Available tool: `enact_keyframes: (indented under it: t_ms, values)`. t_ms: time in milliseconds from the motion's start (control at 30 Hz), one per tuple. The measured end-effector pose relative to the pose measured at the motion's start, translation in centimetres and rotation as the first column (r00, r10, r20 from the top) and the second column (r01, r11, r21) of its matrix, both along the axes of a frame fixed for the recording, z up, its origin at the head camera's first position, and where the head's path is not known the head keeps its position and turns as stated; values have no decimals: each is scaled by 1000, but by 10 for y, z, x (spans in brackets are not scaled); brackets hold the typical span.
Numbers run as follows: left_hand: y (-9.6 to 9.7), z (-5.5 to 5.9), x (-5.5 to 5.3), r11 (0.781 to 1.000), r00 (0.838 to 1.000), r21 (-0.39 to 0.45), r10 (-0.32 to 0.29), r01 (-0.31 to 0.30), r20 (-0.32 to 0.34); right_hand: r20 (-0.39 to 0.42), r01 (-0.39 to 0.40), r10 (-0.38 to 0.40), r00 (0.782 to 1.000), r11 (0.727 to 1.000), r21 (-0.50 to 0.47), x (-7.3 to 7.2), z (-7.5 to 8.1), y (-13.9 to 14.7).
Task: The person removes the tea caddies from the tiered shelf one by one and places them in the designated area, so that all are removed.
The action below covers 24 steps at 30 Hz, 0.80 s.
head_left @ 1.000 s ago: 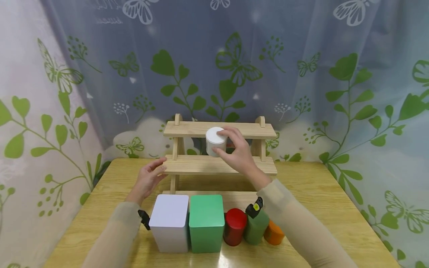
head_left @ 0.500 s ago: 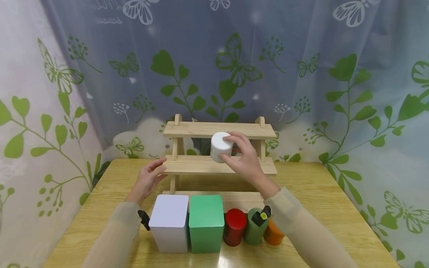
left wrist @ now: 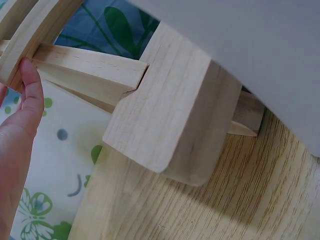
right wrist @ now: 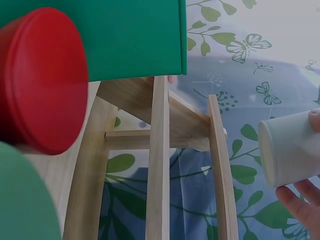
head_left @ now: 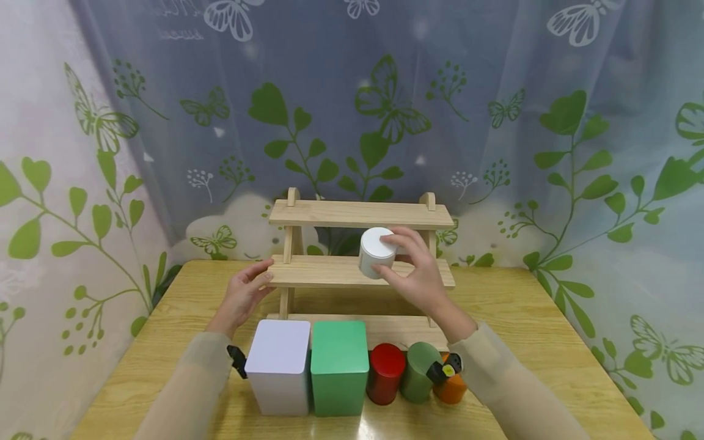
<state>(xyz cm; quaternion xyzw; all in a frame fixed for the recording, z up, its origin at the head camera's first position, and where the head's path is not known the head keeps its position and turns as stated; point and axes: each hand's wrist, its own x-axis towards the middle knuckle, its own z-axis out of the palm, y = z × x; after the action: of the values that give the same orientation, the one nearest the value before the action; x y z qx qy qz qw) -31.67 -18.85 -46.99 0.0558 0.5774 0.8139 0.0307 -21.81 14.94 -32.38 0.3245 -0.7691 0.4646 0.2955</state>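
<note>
My right hand [head_left: 419, 272] grips a small white round canister [head_left: 377, 253] from the right, thumb low and fingers near its lid. The canister is held in front of the middle board of a three-tier wooden display shelf [head_left: 360, 214]. In the right wrist view the canister [right wrist: 290, 150] lies sideways at the right edge, with fingertips [right wrist: 295, 202] against it. My left hand [head_left: 244, 293] holds the left end of the middle board. The left wrist view shows its fingers [left wrist: 32, 90] at the board's end [left wrist: 25, 45].
In front of the shelf stand a white square canister [head_left: 278, 366], a green square canister [head_left: 338, 366], a red tin [head_left: 386, 373], a green round tin [head_left: 420, 373] and an orange tin [head_left: 451, 391], lined up on the wooden table [head_left: 511, 318]. A patterned curtain [head_left: 352, 91] hangs behind.
My right hand has brought the white canister down and to the right, from near the top board to in front of the middle one. The left hand stays at the shelf.
</note>
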Motion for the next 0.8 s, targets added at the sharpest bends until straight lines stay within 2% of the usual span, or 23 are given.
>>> enact_keyframes:
  t_ms: [500, 800]
  values:
    - [-1, -1, 0, 1000, 1000, 5, -6, 6, -19, -59, 9, -9, 998, 1000, -1, 13, -17, 22]
    - [-1, -2, -1, 1000, 1000, -1, -11, 11, -20, -24, 46, -47, 999, 998, -37, 24, -26, 35]
